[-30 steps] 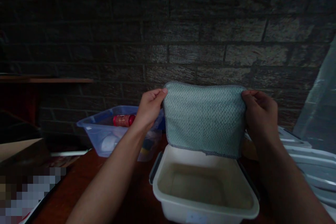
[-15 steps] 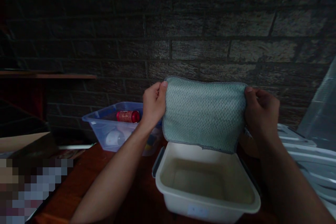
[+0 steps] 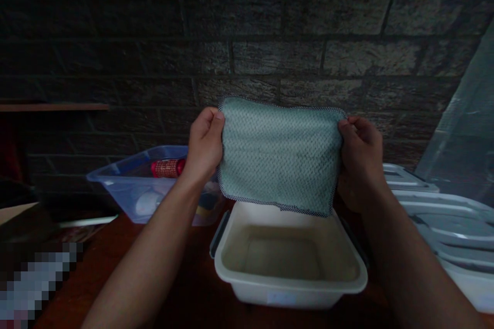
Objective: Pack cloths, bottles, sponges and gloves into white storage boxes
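While the person's left hand (image 3: 207, 139) is pinching one top corner of the green cloth (image 3: 280, 157), thumb pressed to fingers, the right hand (image 3: 363, 146) is pinching the other likewise; cloth is hanging spread out by the far side of the white tub (image 3: 289, 286), tub sitting on the desk (image 3: 96, 264), bluish bin (image 3: 121, 193) standing to the left.

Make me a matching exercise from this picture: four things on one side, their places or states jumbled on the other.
Things:
1. green cloth
2. white tub
3. red container
4. brick wall

Places or states:
A. in the blue bin
B. dark, in the background
C. open, below the green cloth in view
D. held up by left hand and right hand

Pairs: 1-D, 2-C, 3-A, 4-B
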The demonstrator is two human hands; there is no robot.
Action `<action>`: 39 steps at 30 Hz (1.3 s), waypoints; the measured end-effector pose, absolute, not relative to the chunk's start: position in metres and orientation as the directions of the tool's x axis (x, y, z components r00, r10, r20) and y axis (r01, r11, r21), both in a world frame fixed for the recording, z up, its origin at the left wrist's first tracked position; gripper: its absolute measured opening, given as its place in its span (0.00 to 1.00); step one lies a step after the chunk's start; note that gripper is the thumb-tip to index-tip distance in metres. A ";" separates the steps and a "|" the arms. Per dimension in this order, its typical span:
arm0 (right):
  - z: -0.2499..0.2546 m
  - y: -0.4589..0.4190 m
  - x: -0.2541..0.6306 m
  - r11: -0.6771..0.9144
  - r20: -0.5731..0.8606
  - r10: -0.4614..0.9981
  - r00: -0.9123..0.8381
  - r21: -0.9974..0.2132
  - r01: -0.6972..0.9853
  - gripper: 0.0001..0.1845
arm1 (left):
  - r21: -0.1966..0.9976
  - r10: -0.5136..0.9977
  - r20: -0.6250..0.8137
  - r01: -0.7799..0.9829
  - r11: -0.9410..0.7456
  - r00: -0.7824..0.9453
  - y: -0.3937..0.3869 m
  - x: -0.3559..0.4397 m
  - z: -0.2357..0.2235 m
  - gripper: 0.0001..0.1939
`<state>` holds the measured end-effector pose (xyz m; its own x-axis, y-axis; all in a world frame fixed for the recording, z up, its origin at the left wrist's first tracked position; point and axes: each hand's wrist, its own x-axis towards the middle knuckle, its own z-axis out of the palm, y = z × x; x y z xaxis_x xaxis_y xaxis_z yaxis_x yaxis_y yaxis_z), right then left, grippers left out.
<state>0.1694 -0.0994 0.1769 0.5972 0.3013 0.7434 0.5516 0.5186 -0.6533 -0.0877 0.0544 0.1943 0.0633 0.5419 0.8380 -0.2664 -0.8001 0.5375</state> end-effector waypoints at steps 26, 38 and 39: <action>0.178 -0.099 0.161 0.359 0.785 0.138 0.604 -0.608 0.708 0.17 | 0.480 0.480 0.877 -0.054 -0.875 0.019 0.069 -0.082 0.188 0.12; 0.185 -0.108 0.164 0.413 0.856 0.078 0.510 -0.494 0.765 0.14 | 0.378 0.384 0.922 -0.094 -0.921 -0.044 0.059 -0.083 0.193 0.14; 0.186 -0.109 0.162 0.409 0.858 0.084 0.507 -0.493 0.768 0.14 | 0.371 0.377 0.925 -0.104 -0.923 -0.046 0.058 -0.083 0.194 0.14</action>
<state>0.1621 -0.1093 0.1865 0.5068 0.0836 0.8580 0.7678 0.4087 -0.4934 -0.0833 0.0584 0.1941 -0.0463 0.3769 0.9251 -0.1038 -0.9229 0.3708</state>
